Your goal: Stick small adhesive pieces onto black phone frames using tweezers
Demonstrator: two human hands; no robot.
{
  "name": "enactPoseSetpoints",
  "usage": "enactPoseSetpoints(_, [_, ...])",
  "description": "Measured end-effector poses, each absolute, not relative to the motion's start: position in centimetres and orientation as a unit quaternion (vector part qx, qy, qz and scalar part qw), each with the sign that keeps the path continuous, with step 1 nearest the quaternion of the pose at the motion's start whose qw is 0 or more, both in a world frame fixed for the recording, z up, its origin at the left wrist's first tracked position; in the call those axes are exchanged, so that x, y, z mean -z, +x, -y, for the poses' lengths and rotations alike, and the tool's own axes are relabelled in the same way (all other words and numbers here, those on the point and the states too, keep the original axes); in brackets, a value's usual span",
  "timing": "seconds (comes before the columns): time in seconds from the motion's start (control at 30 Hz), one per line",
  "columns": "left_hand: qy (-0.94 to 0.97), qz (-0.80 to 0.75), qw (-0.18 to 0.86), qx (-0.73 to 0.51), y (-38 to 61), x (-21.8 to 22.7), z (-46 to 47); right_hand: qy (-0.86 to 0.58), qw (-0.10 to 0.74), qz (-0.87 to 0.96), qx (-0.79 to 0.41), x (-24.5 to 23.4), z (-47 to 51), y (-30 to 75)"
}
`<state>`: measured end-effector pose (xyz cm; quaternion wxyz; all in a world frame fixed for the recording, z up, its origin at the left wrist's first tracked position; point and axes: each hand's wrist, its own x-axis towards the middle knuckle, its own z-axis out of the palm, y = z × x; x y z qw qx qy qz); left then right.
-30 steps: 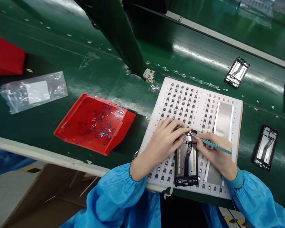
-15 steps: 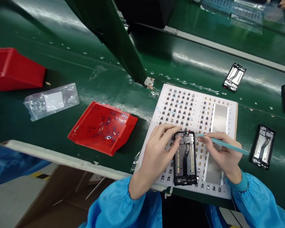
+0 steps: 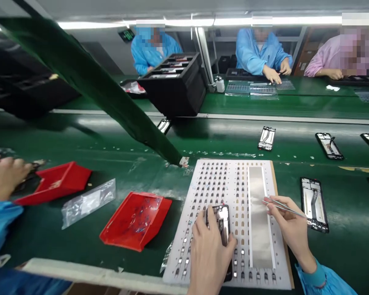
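My left hand [image 3: 209, 250] lies over a black phone frame [image 3: 222, 223] on the white parts tray [image 3: 233, 192], fingers curled round the frame's edges. My right hand [image 3: 290, 229] pinches a pair of thin teal tweezers [image 3: 283, 207], tips pointing left above the tray's bare silver strip [image 3: 258, 213]. Rows of small dark components fill the tray's pockets. Most of the phone frame is hidden under my left hand.
A red bin [image 3: 135, 219] with blue scraps sits left of the tray, then a clear bag [image 3: 87, 203] and another red bin [image 3: 53, 180] by a neighbour's hand [image 3: 3, 176]. More phone frames [image 3: 314, 203] lie on the green belt. Workers sit across behind a black crate [image 3: 175, 84].
My head has lifted, so the far bench and workers now show. My left hand has slid down over the phone frame. My right hand has drawn away to the right with the tweezers.
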<state>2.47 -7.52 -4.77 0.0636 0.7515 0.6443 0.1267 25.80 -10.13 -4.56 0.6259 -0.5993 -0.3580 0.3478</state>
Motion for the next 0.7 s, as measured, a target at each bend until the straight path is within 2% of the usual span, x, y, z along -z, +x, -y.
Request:
enactPoseSetpoints(0.17, [0.741,-0.634,0.122,-0.186,0.9,2.4,5.2,-0.566,0.645,0.346,-0.379,4.2,10.4,25.4])
enactPoseSetpoints(0.27, [0.766,-0.592,0.123,-0.218,2.0,-0.7,-1.9,-0.564,0.657,0.335,-0.373,3.9,10.7,25.4])
enactPoseSetpoints(0.33, [0.78,-0.579,0.079,-0.222,4.0,-2.3,-8.8,-0.563,0.658,0.336,-0.371,3.8,10.7,25.6])
enactPoseSetpoints(0.5, [0.8,-0.577,0.04,-0.161,8.7,-3.4,-24.2,-0.586,0.637,0.425,-0.265,4.1,10.1,26.2])
enactPoseSetpoints(0.6, [0.799,-0.586,0.045,-0.129,9.8,-3.1,-27.7,-0.58,0.644,0.456,-0.201,4.4,9.6,26.0])
enactPoseSetpoints(0.7, [0.791,-0.605,0.044,-0.083,9.9,-2.5,-28.0,-0.576,0.65,0.456,-0.193,4.6,9.2,25.6])
